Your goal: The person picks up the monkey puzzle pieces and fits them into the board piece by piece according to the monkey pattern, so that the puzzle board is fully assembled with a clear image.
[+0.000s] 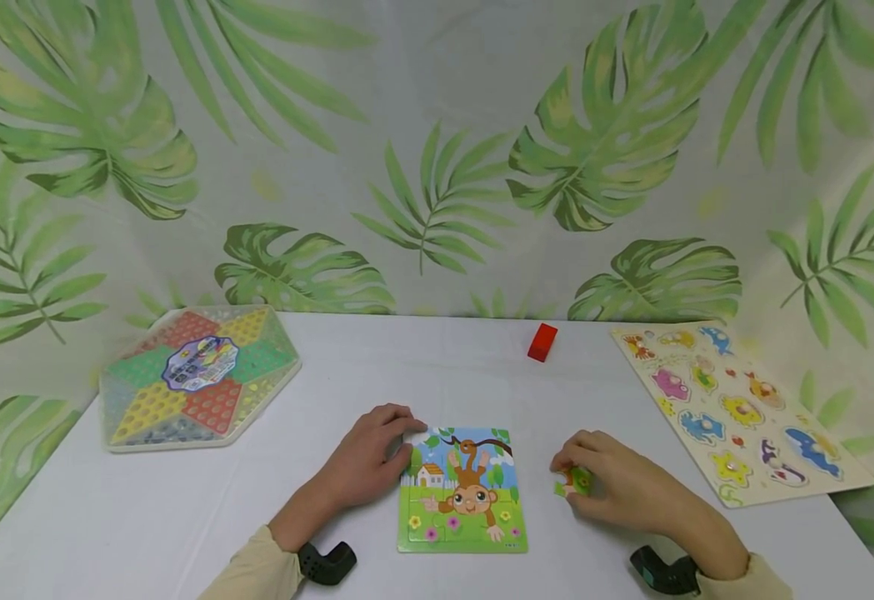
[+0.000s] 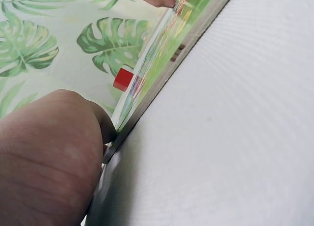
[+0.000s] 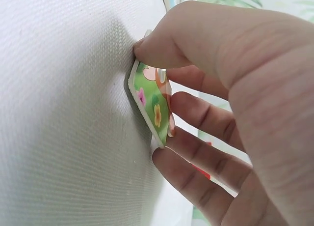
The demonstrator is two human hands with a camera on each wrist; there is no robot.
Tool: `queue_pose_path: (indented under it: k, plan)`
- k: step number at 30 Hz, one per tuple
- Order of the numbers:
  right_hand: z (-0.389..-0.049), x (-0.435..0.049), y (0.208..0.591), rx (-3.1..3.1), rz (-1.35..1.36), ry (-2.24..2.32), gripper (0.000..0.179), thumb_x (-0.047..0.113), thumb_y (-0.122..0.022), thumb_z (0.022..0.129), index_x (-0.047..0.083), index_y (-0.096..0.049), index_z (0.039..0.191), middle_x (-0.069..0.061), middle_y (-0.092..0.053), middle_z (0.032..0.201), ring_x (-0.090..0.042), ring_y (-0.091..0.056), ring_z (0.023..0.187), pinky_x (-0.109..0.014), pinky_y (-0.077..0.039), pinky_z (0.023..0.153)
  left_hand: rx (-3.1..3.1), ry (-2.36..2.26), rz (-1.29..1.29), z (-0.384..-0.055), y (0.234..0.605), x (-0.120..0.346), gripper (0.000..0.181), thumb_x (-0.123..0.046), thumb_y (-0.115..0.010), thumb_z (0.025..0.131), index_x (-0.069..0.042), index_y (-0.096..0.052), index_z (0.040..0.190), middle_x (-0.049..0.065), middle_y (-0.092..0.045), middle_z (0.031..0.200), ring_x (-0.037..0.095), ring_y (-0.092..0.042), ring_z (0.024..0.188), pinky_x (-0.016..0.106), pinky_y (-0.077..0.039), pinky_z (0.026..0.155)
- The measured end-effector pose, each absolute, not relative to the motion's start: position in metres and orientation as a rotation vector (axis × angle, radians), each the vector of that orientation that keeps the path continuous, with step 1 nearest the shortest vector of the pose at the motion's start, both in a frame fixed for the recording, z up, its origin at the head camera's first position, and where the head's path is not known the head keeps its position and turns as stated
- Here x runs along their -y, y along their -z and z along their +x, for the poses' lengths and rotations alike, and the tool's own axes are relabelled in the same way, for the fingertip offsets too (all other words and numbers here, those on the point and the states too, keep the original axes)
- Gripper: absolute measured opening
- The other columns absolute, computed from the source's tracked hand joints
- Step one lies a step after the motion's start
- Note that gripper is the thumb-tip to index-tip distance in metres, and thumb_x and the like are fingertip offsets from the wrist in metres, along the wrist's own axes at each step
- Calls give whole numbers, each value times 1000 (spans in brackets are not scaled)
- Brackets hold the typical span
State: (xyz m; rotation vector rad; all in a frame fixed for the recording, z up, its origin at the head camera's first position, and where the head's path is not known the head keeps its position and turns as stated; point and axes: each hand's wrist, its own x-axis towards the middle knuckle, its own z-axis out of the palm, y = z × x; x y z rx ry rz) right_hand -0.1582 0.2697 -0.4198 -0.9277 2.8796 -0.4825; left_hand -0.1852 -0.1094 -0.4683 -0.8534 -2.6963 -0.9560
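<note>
A square monkey jigsaw puzzle (image 1: 474, 525) lies on the table in the head view, showing a brown monkey hanging over grass and flowers. At its upper left corner rests my left hand (image 1: 372, 457), thumb by the left side and index finger by the top edge. My right hand (image 1: 620, 483), to the right of the puzzle, pinches a green jigsaw piece (image 3: 149, 91) between thumb and fingers. Flowers and a brown-and-pink part show on that piece, which stands tilted close to the tabletop. In the left wrist view, my left hand (image 2: 51, 157) hides the puzzle's corner.
A red block (image 1: 542, 342) lies at the back of the white table (image 1: 407, 367). To the left is a hexagonal Chinese checkers box (image 1: 264, 392). An animal peg board (image 1: 691, 383) lies at the right. Leaf-patterned cloth (image 1: 437, 167) hangs behind.
</note>
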Motion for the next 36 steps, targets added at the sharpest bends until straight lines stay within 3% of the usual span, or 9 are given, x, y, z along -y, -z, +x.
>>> queue_pose_path:
  k: [19,36]
  plan:
    - [-158,-268,421,-2892,-891,451,25,26,-80,88,32,-71,110,16,-60,115,-10,-55,108,-38,-57,93,2719,944,-847,-185,467,109,28,-14,-64,98,-14,-71,125,4,-62,129,23,-56,124,50,-46,106]
    - [-155,-259,432,-2984,-883,445,20,28,-78,90,30,-67,107,16,-59,112,-7,-51,104,-33,-56,87,2707,928,-856,-185,468,110,28,-14,-64,97,-15,-71,124,3,-62,128,22,-57,123,48,-47,106]
